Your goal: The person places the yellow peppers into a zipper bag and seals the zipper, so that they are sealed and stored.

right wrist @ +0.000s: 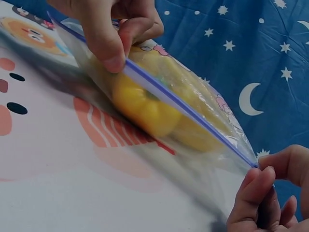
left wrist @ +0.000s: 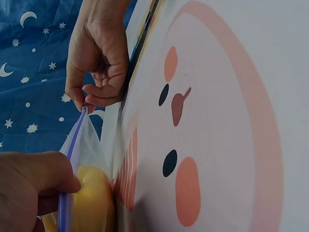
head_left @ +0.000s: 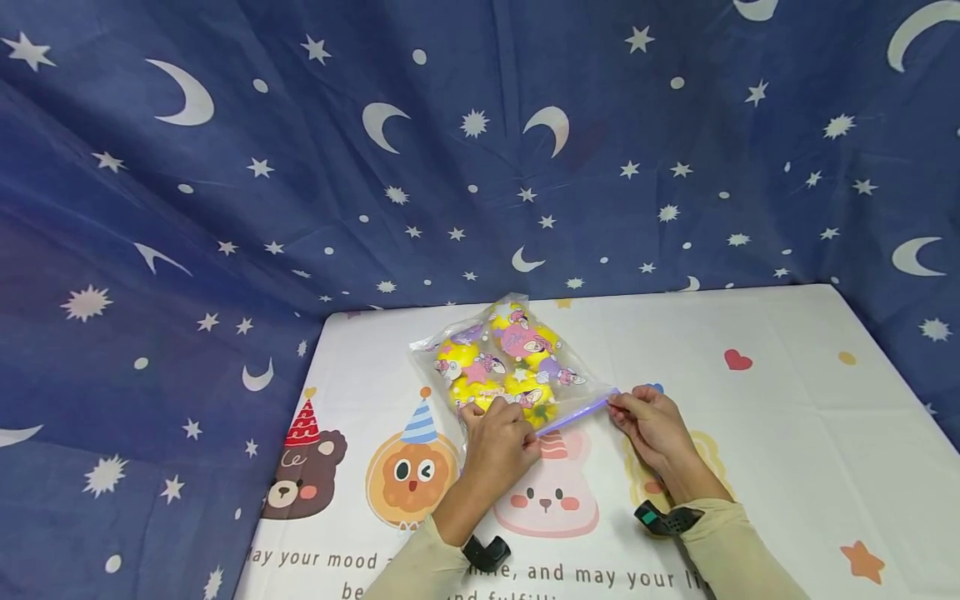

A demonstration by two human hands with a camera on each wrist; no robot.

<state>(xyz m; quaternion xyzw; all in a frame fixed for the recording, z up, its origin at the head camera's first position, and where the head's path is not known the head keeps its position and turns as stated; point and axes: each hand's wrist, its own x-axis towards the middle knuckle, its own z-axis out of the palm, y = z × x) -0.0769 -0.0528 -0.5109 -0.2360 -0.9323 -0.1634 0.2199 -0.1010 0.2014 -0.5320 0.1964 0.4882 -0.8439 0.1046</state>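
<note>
A clear zip bag (head_left: 573,367) printed with cartoon figures lies on the table, its purple zip strip (right wrist: 183,107) toward me. Several yellow bell peppers (right wrist: 145,104) sit inside; a green stem end shows on one. My left hand (head_left: 498,442) pinches the zip strip between thumb and fingers, near its left part. With thumb and fingertips, my right hand (head_left: 654,425) pinches the strip's right end. In the left wrist view the strip stretches between both hands. Whether the zip is sealed along its length cannot be told.
The white tablecloth (head_left: 787,467) carries printed cartoon animals, a heart, a star and lettering. A dark blue curtain (head_left: 465,150) with moons and stars hangs behind the table and along its left side. Each wrist wears a black strap device (head_left: 667,518).
</note>
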